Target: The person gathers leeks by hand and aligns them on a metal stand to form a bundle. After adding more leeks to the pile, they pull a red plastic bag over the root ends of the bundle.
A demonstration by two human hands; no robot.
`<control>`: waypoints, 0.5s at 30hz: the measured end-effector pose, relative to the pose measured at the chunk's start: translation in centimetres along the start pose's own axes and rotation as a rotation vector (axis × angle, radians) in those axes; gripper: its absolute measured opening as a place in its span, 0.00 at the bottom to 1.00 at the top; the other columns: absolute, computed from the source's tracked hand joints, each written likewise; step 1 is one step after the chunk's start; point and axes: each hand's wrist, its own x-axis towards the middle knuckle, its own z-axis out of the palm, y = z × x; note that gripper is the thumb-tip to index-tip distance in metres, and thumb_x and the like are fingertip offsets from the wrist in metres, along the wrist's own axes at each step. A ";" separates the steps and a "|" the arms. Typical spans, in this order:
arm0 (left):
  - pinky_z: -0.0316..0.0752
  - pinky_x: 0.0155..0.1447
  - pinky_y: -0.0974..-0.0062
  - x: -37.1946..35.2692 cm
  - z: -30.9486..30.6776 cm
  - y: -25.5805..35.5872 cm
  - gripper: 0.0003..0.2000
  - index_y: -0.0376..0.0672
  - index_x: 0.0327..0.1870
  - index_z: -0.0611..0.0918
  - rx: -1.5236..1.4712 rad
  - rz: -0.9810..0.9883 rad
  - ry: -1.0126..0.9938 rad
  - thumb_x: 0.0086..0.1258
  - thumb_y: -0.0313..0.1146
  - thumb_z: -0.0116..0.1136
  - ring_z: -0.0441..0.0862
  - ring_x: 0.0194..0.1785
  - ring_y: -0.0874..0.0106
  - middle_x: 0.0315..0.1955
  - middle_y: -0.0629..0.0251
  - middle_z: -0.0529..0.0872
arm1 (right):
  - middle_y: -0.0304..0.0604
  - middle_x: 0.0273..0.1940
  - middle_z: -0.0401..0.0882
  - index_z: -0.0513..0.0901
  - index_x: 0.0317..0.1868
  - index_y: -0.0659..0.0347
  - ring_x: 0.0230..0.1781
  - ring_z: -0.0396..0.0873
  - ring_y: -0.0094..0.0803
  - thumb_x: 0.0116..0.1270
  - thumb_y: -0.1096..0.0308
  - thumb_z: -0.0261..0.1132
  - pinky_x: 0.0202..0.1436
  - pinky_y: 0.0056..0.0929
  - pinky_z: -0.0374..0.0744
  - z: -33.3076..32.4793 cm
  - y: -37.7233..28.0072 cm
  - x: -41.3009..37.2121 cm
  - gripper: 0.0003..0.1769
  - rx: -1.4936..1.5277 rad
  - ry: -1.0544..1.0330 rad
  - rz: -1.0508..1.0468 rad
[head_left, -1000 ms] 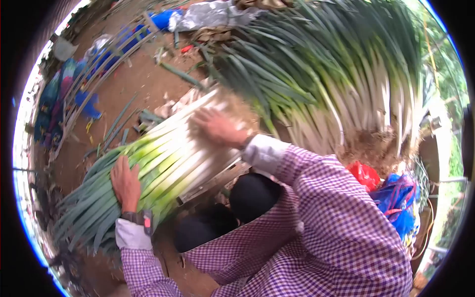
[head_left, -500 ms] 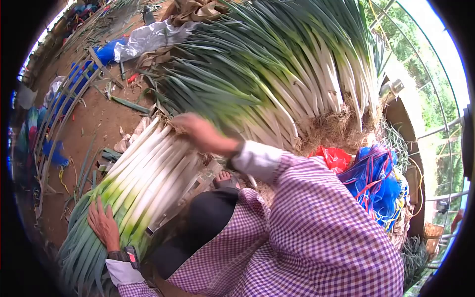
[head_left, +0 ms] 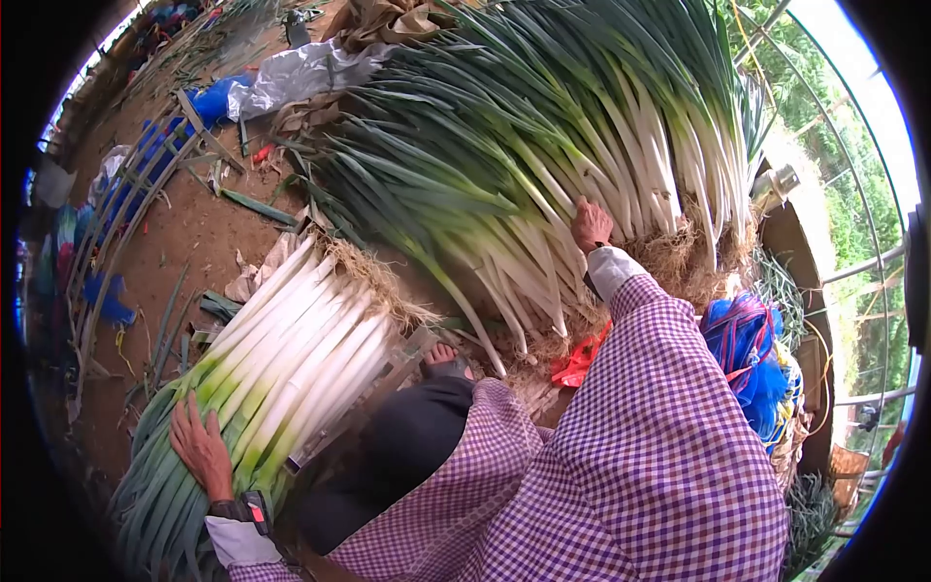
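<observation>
My left hand (head_left: 202, 448) lies spread on the green part of a bundle of leeks (head_left: 301, 349), whose white stems and roots point up and to the right. My right hand (head_left: 591, 225) reaches into the large pile of leeks (head_left: 543, 155), touching the white stems near its middle; its fingers are bent and partly hidden, so I cannot tell if they grip a stem. Roots (head_left: 679, 252) show along the pile's lower edge. A watch (head_left: 254, 511) is on my left wrist.
A red plastic bag (head_left: 579, 360) and blue netting (head_left: 742, 354) lie at right. Silver sheeting (head_left: 305, 78) and blue material (head_left: 213, 100) are at upper left. My foot (head_left: 444, 362) is between bundle and pile. Curved metal bars (head_left: 107, 233) stand on the left.
My right hand has moved from the root end of the bundle up and right to the large pile. My left hand has stayed on the bundle's leaves.
</observation>
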 end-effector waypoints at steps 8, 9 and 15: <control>0.59 0.81 0.54 0.3 0.4 -0.1 0.27 0.46 0.77 0.72 0.008 -0.013 -0.009 0.81 0.43 0.56 0.67 0.77 0.57 0.73 0.55 0.73 | 0.47 0.38 0.87 0.88 0.43 0.63 0.41 0.85 0.37 0.53 0.61 0.79 0.44 0.39 0.83 -9.6 -2.5 -0.5 0.20 0.523 -0.593 -0.011; 0.59 0.81 0.54 0.3 0.4 -0.1 0.27 0.46 0.77 0.72 0.011 -0.016 -0.012 0.81 0.43 0.56 0.67 0.77 0.57 0.73 0.55 0.73 | 0.45 0.38 0.86 0.87 0.45 0.63 0.41 0.85 0.36 0.55 0.62 0.79 0.43 0.38 0.82 -10.8 -4.1 -2.2 0.19 0.659 -0.680 0.049; 0.59 0.80 0.54 -0.1 0.3 -0.3 0.27 0.46 0.76 0.73 -0.027 -0.001 0.020 0.80 0.43 0.57 0.68 0.76 0.57 0.72 0.55 0.74 | 0.42 0.42 0.84 0.77 0.62 0.62 0.41 0.82 0.29 0.67 0.67 0.73 0.39 0.34 0.81 -4.3 -7.5 -6.3 0.25 1.324 -0.881 0.004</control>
